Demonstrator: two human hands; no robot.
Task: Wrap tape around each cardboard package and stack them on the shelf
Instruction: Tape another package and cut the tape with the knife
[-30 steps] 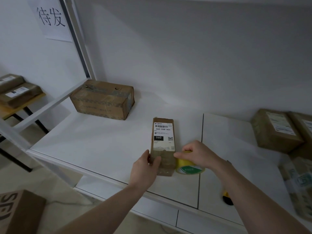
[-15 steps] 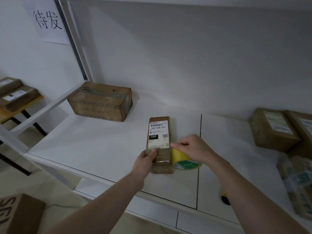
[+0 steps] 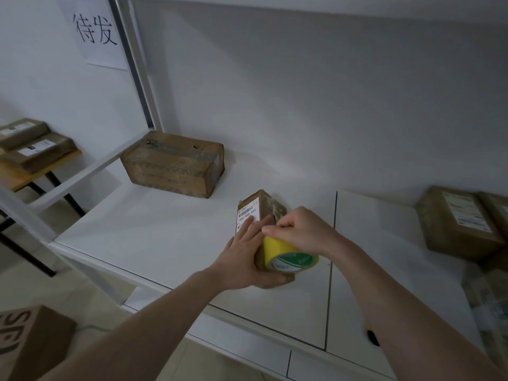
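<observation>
A small cardboard package (image 3: 264, 209) with a white barcode label is tilted up off the white shelf (image 3: 154, 232). My left hand (image 3: 244, 254) holds it from the left and below, fingers lying over the label and thumb under its near end. My right hand (image 3: 299, 232) grips a yellow tape roll (image 3: 288, 257) with a green and white core, held against the package's near right side. The package's near end is hidden behind the roll and my hands.
A larger taped box (image 3: 176, 169) sits at the shelf's back left. Labelled packages (image 3: 461, 221) are piled at the right. A small wooden table (image 3: 33, 169) at left carries two parcels. A brown carton (image 3: 24, 339) stands on the floor. A paper sign (image 3: 96, 31) hangs on the wall.
The package lay flat on the shelf; my left hand has now tilted it up, and my right hand has brought the tape roll up over its near end.
</observation>
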